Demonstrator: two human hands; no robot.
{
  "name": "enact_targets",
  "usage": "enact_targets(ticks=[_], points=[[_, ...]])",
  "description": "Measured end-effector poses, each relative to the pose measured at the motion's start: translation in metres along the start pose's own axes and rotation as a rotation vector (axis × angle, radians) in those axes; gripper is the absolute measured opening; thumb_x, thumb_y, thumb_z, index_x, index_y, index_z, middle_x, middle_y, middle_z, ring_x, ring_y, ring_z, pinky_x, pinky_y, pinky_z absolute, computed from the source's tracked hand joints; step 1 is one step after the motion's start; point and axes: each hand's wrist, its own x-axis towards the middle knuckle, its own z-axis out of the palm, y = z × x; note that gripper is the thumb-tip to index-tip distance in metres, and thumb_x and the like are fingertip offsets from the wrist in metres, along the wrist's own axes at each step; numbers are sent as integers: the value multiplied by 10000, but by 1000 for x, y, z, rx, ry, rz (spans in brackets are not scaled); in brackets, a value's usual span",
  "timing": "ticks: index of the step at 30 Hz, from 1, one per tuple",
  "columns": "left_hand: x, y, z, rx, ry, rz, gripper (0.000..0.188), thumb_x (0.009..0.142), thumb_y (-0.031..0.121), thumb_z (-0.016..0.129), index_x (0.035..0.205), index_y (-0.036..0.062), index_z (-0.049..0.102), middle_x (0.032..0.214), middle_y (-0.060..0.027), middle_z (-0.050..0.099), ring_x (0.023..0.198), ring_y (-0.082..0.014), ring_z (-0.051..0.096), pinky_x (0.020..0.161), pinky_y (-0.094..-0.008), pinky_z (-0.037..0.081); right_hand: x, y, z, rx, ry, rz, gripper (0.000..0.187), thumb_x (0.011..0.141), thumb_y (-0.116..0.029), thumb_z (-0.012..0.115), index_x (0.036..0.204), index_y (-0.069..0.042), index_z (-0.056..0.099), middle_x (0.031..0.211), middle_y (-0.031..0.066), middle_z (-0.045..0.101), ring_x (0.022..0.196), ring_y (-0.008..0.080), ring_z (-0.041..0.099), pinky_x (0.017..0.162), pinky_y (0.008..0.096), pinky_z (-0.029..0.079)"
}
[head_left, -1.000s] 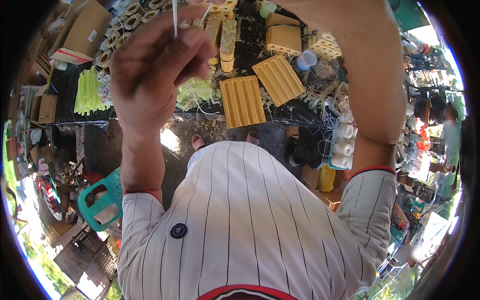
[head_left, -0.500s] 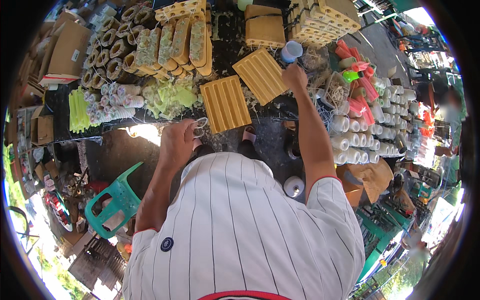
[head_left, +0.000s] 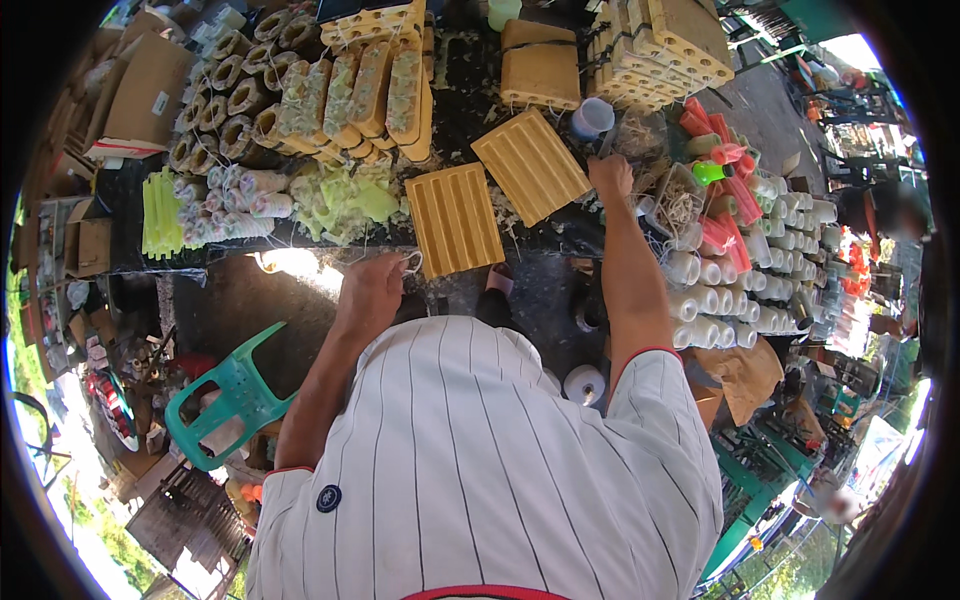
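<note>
My left hand [head_left: 372, 290] is closed on a loop of white cord [head_left: 410, 262], just off the near left edge of a tan grooved board [head_left: 455, 220]. A second grooved board [head_left: 531, 167] lies tilted beside it, farther right. Near that board's right corner is my right hand [head_left: 611, 178], its fingers closed. A thin greyish piece sticks out from it toward a translucent cup [head_left: 592, 119]; its kind is too small to tell. The cup stands just beyond this hand.
Strapped tan blocks with holes [head_left: 660, 50] stand at the back right. Crusted blocks [head_left: 405, 95] and a pile of yellow-green scraps [head_left: 348, 200] lie left. Rows of white spools [head_left: 705, 300] fill the right side. A green plastic chair [head_left: 230, 395] stands lower left.
My right hand has drawn back from the cup toward me, and the thin piece now shows ahead of it. My left hand's cord loop has come against the near board's edge.
</note>
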Motion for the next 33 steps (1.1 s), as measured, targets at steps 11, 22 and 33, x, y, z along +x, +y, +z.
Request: enact_targets(ticks=[11, 22, 33], points=[[38, 1, -9, 73, -55, 118, 232, 1032, 128, 609, 1166, -22, 725, 730, -216, 668, 660, -327, 687, 655, -406, 527, -25, 20, -13, 398, 471, -416, 380, 954, -320, 768, 1078, 22, 657, 964, 217, 729, 928, 409, 717, 820, 508, 548], [50, 3, -20, 127, 26, 57, 148, 1048, 145, 608, 1136, 29, 583, 717, -246, 660, 727, -460, 674, 678, -535, 505, -265, -44, -56, 346, -186, -1069, 157, 973, -148, 675, 1061, -23, 641, 787, 158, 706, 701, 320, 740, 594, 418, 573], [38, 4, -33, 265, 96, 159, 138, 1050, 168, 616, 1106, 42, 600, 711, -233, 670, 706, -451, 691, 642, -537, 524, -305, -77, -31, 16, -15, -1192, 77, 934, -116, 659, 993, -71, 641, 755, 109, 662, 670, 305, 710, 554, 451, 550]])
